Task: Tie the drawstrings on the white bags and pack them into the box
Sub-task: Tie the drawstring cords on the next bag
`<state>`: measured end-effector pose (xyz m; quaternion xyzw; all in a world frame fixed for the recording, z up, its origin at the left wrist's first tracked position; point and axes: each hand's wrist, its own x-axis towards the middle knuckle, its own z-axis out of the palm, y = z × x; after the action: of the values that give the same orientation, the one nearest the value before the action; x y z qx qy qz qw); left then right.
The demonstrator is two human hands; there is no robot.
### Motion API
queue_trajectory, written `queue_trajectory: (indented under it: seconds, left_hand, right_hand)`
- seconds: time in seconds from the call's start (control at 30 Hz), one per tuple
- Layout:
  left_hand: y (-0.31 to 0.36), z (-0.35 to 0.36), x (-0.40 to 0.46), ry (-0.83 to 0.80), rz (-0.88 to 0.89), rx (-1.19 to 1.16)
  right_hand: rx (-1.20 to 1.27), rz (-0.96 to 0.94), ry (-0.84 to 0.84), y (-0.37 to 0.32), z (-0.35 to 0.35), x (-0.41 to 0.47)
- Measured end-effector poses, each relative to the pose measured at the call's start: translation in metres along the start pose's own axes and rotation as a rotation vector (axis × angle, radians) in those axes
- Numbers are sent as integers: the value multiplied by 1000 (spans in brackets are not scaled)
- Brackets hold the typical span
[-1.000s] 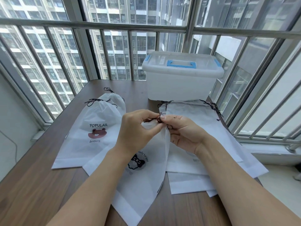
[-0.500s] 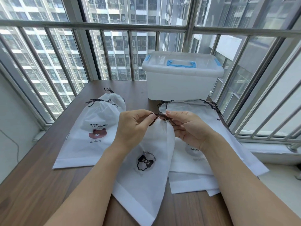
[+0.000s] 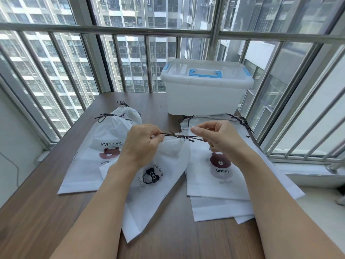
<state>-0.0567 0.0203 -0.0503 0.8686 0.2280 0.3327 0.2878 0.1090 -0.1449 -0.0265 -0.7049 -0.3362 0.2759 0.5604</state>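
A white drawstring bag (image 3: 158,184) with a black bow print lies in front of me on the wooden table (image 3: 37,212), its mouth gathered. Its dark drawstring (image 3: 180,136) is stretched taut with a knot at the middle. My left hand (image 3: 143,143) pinches the cord's left end and my right hand (image 3: 216,137) pinches the right end. Two bags with gathered mouths lie at the left, the top one (image 3: 104,146) printed POPULAR. A stack of flat bags (image 3: 220,180) lies at the right. The white plastic box (image 3: 205,90) with a blue handle stands behind, lid on.
Metal window railings (image 3: 130,32) enclose the table at the back and on both sides. A white sill (image 3: 308,172) runs along the right. Bare table surface lies near me, under my forearms.
My hands have moved apart, drawing the cord tight into a straight line. The bag's mouth has cinched and the bag has slid away from me.
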Motion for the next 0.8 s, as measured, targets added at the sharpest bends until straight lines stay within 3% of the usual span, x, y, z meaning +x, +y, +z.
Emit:
queue_trajectory:
  seconds: [0.23,0.37,0.47,0.57,0.63,0.7,0.8]
  left_hand:
    - [-1,1,-5,-103,-32,-163]
    - [-4,-5,-6,-176,-33,-122]
    - [1,-11,-2,-29,-5,-101]
    - [-2,-36,2,216,-61,-78]
    - [-14,-54,5,303,-178,54]
    - [-34,-64,5,262,-336,243]
    - [-55,-57,4,185,-466,302]
  right_hand:
    - [-365,-95,-79,16,18,2]
    - [31,-124,-91,19,25,8]
    - [130,-113,-58,20,28,14]
    - [-275,-241,222,31,17,23]
    - [-547,-247,285,40,7,28]
    - [-649,-189,262,46,2,32]
    - [-772,-101,247,47,-1,40]
